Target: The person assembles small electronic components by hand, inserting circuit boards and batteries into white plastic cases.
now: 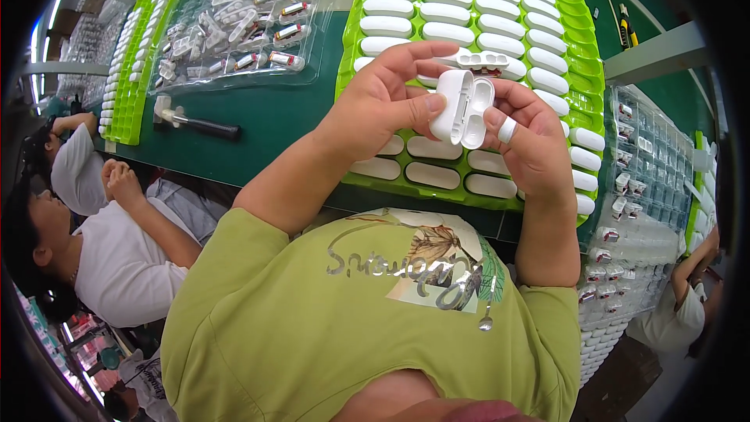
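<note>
The left hand [379,105] and right hand [535,141] together clamp an open white case [449,112] between thumbs and fingers, above a green tray [580,103] of white pieces [448,13], a small insert [481,61] just beyond it.

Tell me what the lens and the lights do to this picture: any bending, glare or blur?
Head view: the corners go black, and the long right edge of the green tray bows; head view: reflections speckle the clear plastic tray; head view: the open white case between left hand and right hand looks fairly sharp.
</note>
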### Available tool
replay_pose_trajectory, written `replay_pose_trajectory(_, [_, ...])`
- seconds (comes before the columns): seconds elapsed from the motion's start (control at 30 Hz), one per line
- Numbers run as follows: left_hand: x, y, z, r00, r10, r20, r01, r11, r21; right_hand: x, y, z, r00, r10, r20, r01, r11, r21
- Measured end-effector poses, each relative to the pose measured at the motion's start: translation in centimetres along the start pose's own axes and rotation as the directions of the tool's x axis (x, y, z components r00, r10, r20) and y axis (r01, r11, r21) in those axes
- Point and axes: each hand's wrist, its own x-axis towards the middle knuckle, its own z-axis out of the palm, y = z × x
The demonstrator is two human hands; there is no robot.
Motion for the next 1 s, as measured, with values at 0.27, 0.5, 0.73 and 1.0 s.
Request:
replay_pose_trajectory(0.27, [-0.6,0.3,0.3,0.918,0.31,0.248,-0.389,0.588,0.709,0.3,-0.3,-0.4,0.999,0.018,-0.031,-0.025,0.968,-0.248])
replay_pose_trajectory(0.5, [0.0,-1.3,0.0,0.914,0.36,0.189,-0.379,0.588,0.715,0.9,0.1,-1.2,0.929,-0.254,-0.269,0.003,0.733,-0.68])
replay_pose_trajectory(0.73, [0.1,-1.9,0.5,0.954,0.259,0.151,-0.281,0.593,0.754,1.8,1.1,-0.8,0.851,-0.489,-0.191,0.114,0.528,-0.842])
replay_pose_trajectory(1.0, [0.1,-1.8,0.1,0.955,0.284,0.085,-0.256,0.647,0.719,-1.2,-2.5,-0.3,0.998,-0.055,0.027,0.053,0.562,-0.826])
